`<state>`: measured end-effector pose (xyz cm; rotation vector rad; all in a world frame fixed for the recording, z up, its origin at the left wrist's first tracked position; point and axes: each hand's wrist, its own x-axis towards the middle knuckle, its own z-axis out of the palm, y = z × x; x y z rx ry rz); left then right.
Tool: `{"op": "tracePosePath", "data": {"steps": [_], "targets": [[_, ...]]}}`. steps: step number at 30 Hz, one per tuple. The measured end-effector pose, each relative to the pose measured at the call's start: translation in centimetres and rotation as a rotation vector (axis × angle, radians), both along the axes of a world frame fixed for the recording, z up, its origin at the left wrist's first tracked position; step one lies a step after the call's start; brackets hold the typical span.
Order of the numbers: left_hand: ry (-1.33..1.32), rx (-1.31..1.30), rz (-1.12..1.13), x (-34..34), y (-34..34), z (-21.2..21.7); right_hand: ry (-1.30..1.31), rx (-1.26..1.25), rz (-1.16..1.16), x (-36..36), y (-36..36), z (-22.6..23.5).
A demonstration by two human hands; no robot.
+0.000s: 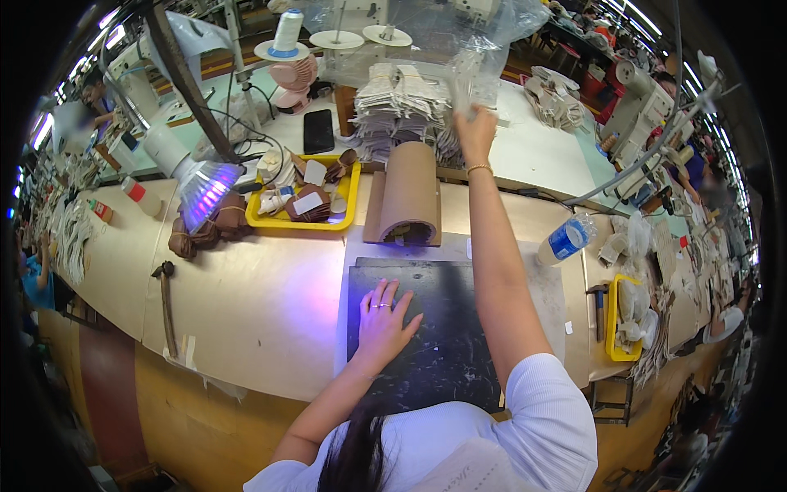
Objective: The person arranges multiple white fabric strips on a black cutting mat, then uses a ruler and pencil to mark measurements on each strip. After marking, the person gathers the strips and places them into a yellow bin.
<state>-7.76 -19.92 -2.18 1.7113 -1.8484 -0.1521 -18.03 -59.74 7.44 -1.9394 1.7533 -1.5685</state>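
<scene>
My left hand (385,325) rests on a black board (447,344) in front of me, its fingers spread and nothing in them. My right arm is stretched far forward across the table. At its end, my right hand (475,133) is closed at a blurred pale grey piece (464,92), whose kind I cannot make out. Just left of that hand stands a tall pile of pale fabric pieces (398,102). A brown half-round cardboard form (410,193) sits between this pile and the board, its open end toward me.
Left of the form is a yellow tray (354,193) with brown and white pieces. A lamp (201,184) glows over brown bundles (229,220). A hammer (166,307) lies at left, a second hammer (599,312) at right beside another yellow tray (613,328). A bottle (566,239) stands near my right forearm.
</scene>
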Motion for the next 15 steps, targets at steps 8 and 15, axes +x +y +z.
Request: {"op": "tracePosePath", "data": {"steps": [8, 15], "targets": [[-0.018, 0.015, -0.023, 0.8, -0.2, -0.1, 0.069, 0.085, 0.171, -3.3, 10.7, 0.4], [0.324, 0.045, 0.155, 5.2, 3.3, 0.7, 0.254, 0.111, 0.256, -19.5, 37.3, -5.3]]}}
